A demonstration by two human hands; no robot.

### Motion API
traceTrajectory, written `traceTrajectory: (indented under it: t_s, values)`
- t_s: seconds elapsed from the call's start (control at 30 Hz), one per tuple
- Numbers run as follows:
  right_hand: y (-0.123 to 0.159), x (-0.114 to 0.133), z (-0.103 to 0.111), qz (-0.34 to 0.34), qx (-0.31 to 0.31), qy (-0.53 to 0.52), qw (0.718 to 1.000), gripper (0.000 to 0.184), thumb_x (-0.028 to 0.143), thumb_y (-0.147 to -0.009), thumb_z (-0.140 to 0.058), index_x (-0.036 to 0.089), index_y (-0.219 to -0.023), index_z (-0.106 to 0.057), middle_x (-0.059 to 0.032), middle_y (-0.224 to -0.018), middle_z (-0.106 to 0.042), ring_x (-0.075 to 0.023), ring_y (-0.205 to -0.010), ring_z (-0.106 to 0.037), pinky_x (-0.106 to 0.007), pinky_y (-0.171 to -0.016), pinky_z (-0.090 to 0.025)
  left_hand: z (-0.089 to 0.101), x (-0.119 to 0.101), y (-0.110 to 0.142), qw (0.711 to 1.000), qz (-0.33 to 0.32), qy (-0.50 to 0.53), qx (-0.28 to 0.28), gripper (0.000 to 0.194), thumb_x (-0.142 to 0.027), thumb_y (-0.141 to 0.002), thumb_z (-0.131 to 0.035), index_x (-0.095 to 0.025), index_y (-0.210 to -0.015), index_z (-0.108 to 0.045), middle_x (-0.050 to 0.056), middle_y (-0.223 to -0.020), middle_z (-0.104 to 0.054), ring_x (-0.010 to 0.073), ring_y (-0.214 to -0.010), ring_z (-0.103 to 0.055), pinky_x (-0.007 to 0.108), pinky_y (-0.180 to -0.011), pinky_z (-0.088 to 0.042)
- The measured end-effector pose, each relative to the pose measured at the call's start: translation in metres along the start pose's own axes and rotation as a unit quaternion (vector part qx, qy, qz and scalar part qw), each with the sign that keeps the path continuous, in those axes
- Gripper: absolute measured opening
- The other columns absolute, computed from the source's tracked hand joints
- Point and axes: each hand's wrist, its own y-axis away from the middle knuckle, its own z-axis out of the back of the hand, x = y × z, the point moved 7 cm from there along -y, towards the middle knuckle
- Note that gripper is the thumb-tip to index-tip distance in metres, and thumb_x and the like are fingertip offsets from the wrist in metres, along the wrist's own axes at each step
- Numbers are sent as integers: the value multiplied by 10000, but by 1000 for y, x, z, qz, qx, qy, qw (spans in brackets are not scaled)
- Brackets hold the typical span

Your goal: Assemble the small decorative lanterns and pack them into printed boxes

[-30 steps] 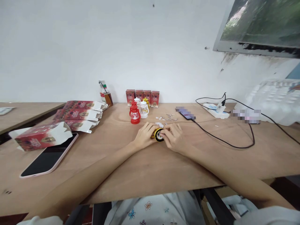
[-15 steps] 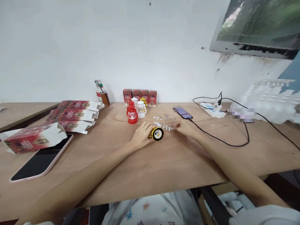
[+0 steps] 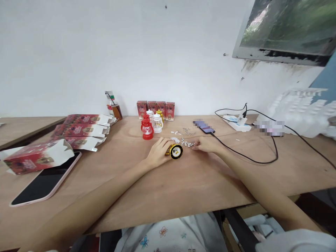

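Observation:
My left hand [image 3: 158, 152] is wrapped round a small gold lantern [image 3: 176, 151], tipped so that its round black-rimmed base faces me. The inside of the base shows white with a gold-coloured piece. To its right, my right hand [image 3: 204, 144] rests low at the table, fingertips pinched together beside a scatter of button cells [image 3: 187, 143]; whatever may be between them is too small to make out. Just behind lie small white pieces [image 3: 175, 139] and a little heap of thin metal bits [image 3: 188, 131].
Behind my left hand stand a red lantern [image 3: 147, 128], white lanterns [image 3: 157, 124] and another gold one, before several red boxes [image 3: 170, 111]. Flattened cartons [image 3: 81, 130] and a phone [image 3: 47, 180] lie left. A cabled phone [image 3: 207, 128] and power strip [image 3: 237, 123] are right.
My right hand has shifted slightly, its fingertips a little lower and nearer the lantern beside the button cells. My left hand keeps hold of the gold lantern. The whole view has moved slightly.

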Motion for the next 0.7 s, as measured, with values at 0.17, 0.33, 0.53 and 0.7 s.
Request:
traceTrajectory:
  t_s: [0.17,0.33,0.53,0.7]
  values:
    - [4,12,-4,23,8,-44,999,273,355,-754,-603,162,-563,-623,15,-518,-538,-123,-521,-487,-240,-512,-308,-1,0,0,1000,-1,-2,3,362,-353,-821,-616,-181,-1126,-526,89,-1123,-608,238,-1030,-528,366,-887,-460]
    - [33,58,26,176,-246,-153,941,215,364,-797,-620,184,-679,-612,-24,-717,-652,-169,-725,-582,-289,-685,-420,-1,-1,0,1000,-3,-3,2,363,-348,-824,-617,-179,-1131,-524,93,-1123,-605,238,-1033,-529,367,-882,-461]
    - [82,110,27,378,-393,30,838,140,254,-854,-605,197,-726,-615,-9,-729,-680,-147,-718,-561,-314,-718,-342,-1,-1,0,1000,-4,6,-3,358,-360,-829,-612,-179,-1126,-524,93,-1125,-603,238,-1050,-523,374,-899,-458]
    - [87,115,21,384,-420,111,815,133,209,-847,-598,180,-717,-606,-10,-712,-665,-150,-708,-522,-304,-692,-311,-1,-1,-1,1000,-3,4,0,359,-370,-834,-604,-181,-1128,-524,93,-1120,-606,245,-1043,-524,385,-894,-463]
